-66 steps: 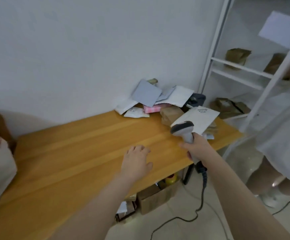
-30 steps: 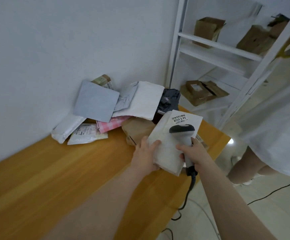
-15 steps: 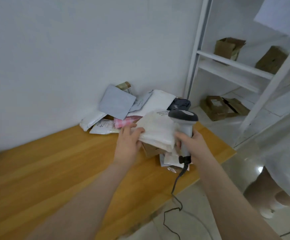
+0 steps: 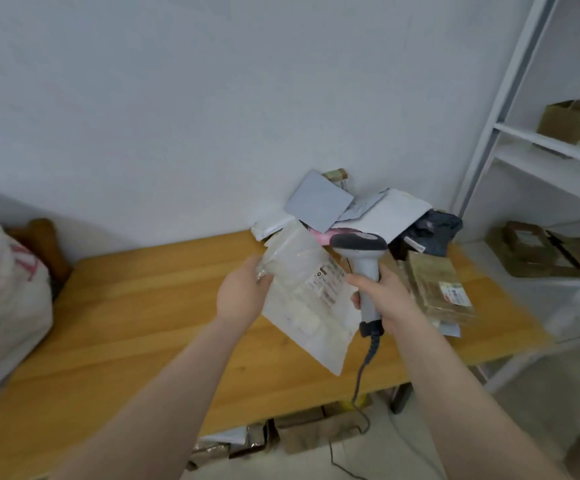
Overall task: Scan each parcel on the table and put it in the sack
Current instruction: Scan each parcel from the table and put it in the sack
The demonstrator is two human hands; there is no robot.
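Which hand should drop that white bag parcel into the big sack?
Probably the left hand. It grips the white plastic mailer parcel, and the big white woven sack sits at the far left. The right hand is busy gripping the grey handheld scanner.

— What stands behind the wooden bench [image 4: 143, 306]?
— A plain white wall [image 4: 177, 98], evenly lit.
— And to the right?
— White shelving [image 4: 538, 157] holding brown cardboard boxes [image 4: 574, 123], over a pale floor [image 4: 541, 403]. More cartons [image 4: 316, 434] sit under the bench.
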